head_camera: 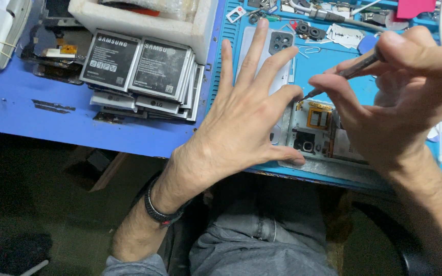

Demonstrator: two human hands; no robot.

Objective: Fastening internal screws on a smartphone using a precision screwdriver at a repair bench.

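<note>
An opened phone (317, 134) lies on a blue work mat (328, 69), its circuit board and camera parts exposed. My left hand (244, 120) rests flat with fingers spread, its thumb and one fingertip pressing the phone's left edge. My right hand (390, 97) pinches a thin dark screwdriver (351, 71), its tip touching the phone's upper left corner. Behind the left hand's fingers lies a pale back cover (277, 48) with a dark camera cutout.
Stacks of flat grey phone batteries (139, 71) sit on the blue table to the left, in front of a white foam box (144, 20). Small parts, a paper clip (310, 49) and tools litter the mat's far side. My knees are below the table edge.
</note>
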